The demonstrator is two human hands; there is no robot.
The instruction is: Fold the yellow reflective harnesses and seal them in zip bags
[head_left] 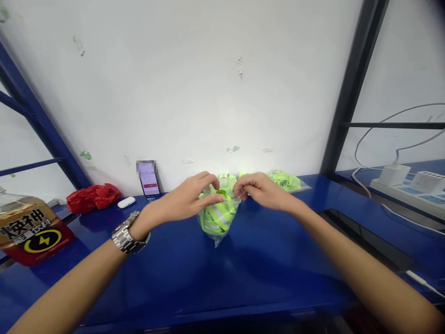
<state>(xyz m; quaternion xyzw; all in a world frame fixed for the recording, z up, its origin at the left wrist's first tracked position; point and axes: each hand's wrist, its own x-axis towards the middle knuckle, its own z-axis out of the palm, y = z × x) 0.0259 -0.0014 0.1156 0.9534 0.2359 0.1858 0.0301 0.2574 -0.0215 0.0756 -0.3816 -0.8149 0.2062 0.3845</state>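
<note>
A clear plastic bag (pixel 217 220) stuffed with neon green reflective bands hangs just above the blue shelf (pixel 243 264). My left hand (pixel 189 199), with a metal watch on its wrist, pinches the bag's top edge from the left. My right hand (pixel 262 190) pinches the same top edge from the right. Both hands have their fingers closed on the bag's mouth. Behind my right hand lies a second bag of green bands (pixel 287 180) against the wall.
A phone (pixel 149 181) leans on the white wall, with a white earbud case (pixel 126 202) and a crumpled red bag (pixel 92 196) to its left. A drink bottle (pixel 29 229) stands at far left. A power strip with charger (pixel 406 183) sits at right.
</note>
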